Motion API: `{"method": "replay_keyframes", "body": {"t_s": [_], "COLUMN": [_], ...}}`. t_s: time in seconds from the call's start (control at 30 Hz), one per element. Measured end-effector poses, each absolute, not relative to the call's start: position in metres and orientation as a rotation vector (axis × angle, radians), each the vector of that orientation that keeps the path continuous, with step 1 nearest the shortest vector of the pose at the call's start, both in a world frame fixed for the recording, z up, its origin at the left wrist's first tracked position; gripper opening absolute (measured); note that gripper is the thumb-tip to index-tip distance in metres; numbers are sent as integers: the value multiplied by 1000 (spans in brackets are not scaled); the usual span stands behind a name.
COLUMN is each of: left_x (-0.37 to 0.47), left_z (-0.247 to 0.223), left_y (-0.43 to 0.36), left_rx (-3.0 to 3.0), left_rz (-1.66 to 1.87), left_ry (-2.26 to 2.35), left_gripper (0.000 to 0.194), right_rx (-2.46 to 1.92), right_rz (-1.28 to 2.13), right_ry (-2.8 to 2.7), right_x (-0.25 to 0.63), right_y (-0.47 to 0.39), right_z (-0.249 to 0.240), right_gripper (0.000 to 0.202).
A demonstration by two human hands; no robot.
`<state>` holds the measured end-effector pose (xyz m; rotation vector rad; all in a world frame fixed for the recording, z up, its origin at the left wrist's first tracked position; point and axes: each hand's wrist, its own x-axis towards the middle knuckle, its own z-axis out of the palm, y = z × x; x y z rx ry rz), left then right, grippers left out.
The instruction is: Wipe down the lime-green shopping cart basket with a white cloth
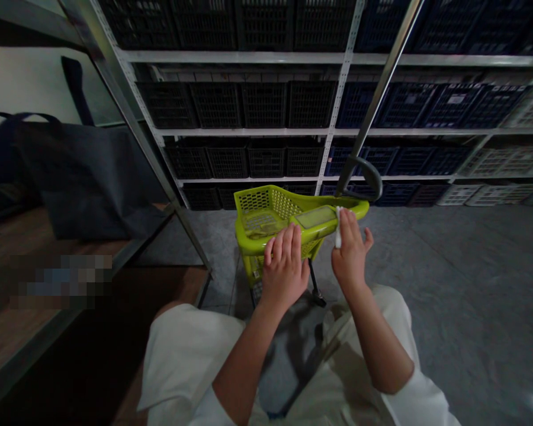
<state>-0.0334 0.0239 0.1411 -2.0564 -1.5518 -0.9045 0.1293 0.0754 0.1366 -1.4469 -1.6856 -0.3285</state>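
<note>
A small lime-green plastic shopping cart [260, 239] stands in front of my knees, its basket walls pierced with holes. My left hand [285, 266] holds the near rim, fingers laid over the top edge and thumb lower on the right. Farther right along the same rim, my right hand [350, 248] presses a white cloth or tissue [338, 228] against the green plastic. Most of the cloth is hidden under the fingers. Between the hands lies a pale rectangular panel [316, 217] in the rim. A dark grey loop [371, 177] and a metal pole [382, 89] rise behind the right end.
Racks with white shelves [249, 133] fill the background, holding black crates [266, 103], blue crates [408, 106] and pale crates [484, 160]. At left, a dark bag [89, 177] sits on a wooden shelf [22, 331] with a metal frame. Grey floor [453, 278] extends to the right.
</note>
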Motion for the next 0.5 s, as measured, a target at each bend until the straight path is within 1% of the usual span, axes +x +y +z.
{"method": "replay_keyframes", "body": {"t_s": [0.1, 0.17, 0.23, 0.37, 0.43, 0.5], "left_x": [-35, -36, -35, -33, -32, -33], "left_z": [140, 140, 141, 142, 141, 140], "left_y": [24, 23, 23, 23, 23, 24], "left_rx": [-2062, -2070, -2076, -2059, -2051, -2048], "left_rz": [-908, -900, -890, -895, -898, -899], "left_ry": [-1538, -1538, -1542, -1544, -1550, -1549], "left_gripper": [68, 68, 69, 70, 70, 68], "right_rx": [-1170, -1063, -1143, -1461, -1453, -1293], "right_rz": [-342, -346, -366, -369, -359, -362], "right_ry": [-2044, -2170, -2067, -1598, -1622, -1841], "right_x": [110, 112, 127, 146, 136, 118], "right_y": [50, 48, 61, 90, 84, 66], "right_z": [143, 145, 142, 134, 134, 136], "right_gripper": [89, 88, 88, 85, 86, 87]}}
